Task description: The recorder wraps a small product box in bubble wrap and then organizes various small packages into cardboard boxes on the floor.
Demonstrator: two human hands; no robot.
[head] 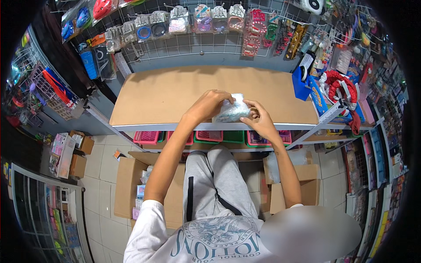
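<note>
A small bundle in clear bubble wrap is held at the front edge of the cardboard-covered shelf. My left hand grips it from the left and above, with fingertips on its upper part. On the other side, my right hand touches its right edge with thumb and fingers. What lies inside the wrap cannot be made out.
Pink and green baskets stand under the shelf. A blue holder and a red-and-white fabric item are at the right end. Opened cardboard boxes flank my legs, the left box holding small packages. Packaged accessories hang from the wire grid behind.
</note>
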